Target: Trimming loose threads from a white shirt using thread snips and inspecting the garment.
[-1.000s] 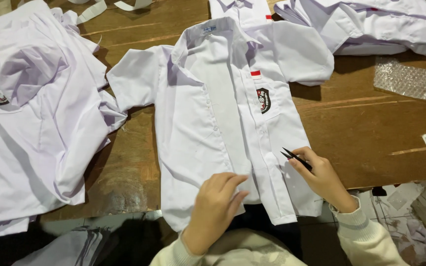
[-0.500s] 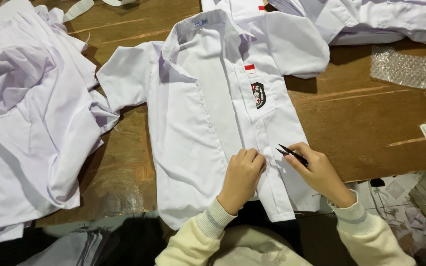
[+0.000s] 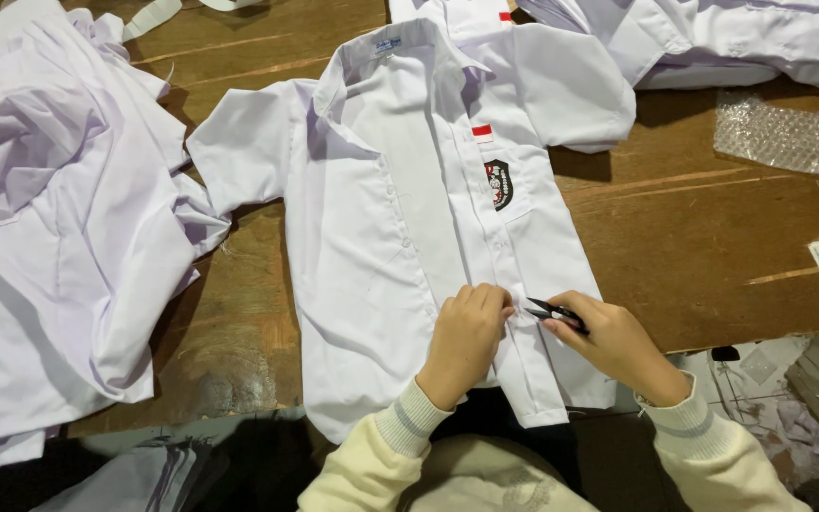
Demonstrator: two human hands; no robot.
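Pinching the white short-sleeved school shirt (image 3: pixel 400 237) at its lower placket, the left hand (image 3: pixel 464 341) steadies it. The right hand (image 3: pixel 609 343) grips small black thread snips (image 3: pixel 552 311) there. Upper buttons look finished; the hem remains.

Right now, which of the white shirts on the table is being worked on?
The middle shirt, spread flat, collar up: left hand pinches its placket, right hand holds snips. Other shirts lie untouched.
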